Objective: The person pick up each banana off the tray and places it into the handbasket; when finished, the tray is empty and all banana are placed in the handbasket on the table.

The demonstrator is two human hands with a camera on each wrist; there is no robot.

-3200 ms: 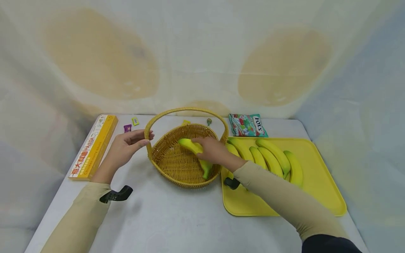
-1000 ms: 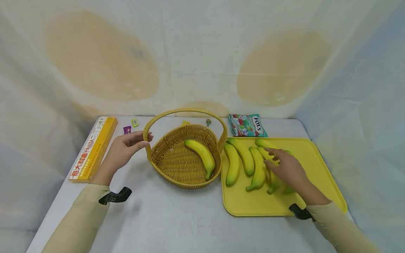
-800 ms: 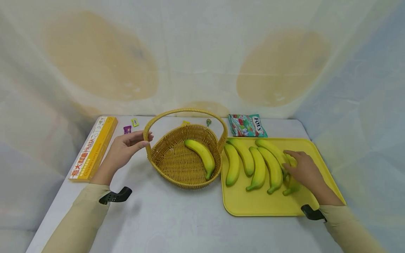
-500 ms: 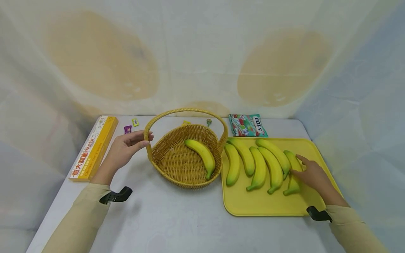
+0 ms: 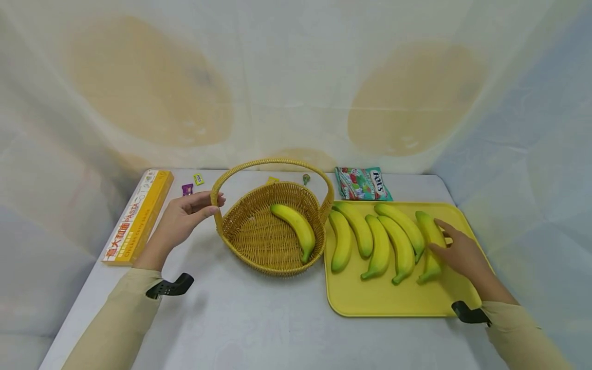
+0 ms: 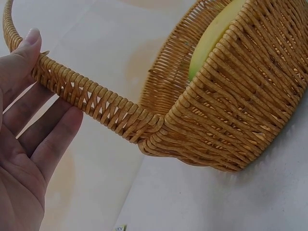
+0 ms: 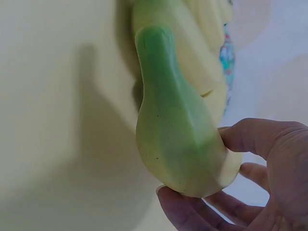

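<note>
The left hand (image 5: 185, 216) holds one side of the wicker basket's arched handle (image 6: 89, 94) between thumb and fingers. The basket (image 5: 256, 263) has one banana (image 5: 296, 226) lying along its right side. Over the right part of the yellow tray (image 5: 370, 302), the right hand (image 5: 462, 252) grips the rightmost banana (image 5: 432, 244) between thumb and fingers. In the right wrist view this banana (image 7: 178, 130) shows its green stem end and casts a shadow apart from it, so it seems slightly raised. Several more bananas (image 5: 379, 246) lie side by side on the tray, left of that hand.
A pasta box (image 5: 139, 218) lies at the left table edge. Behind the left hand are purple (image 5: 187, 189) and yellow-green (image 5: 198, 179) candies. A FOX'S candy bag (image 5: 363, 184) sits behind the tray. Small items lie behind the basket. Fabric walls enclose the table.
The right hand has let go of a banana in the basket, crossed rightward over the tray and taken hold of the rightmost banana, lifting it slightly. The left hand has stayed at the handle.
</note>
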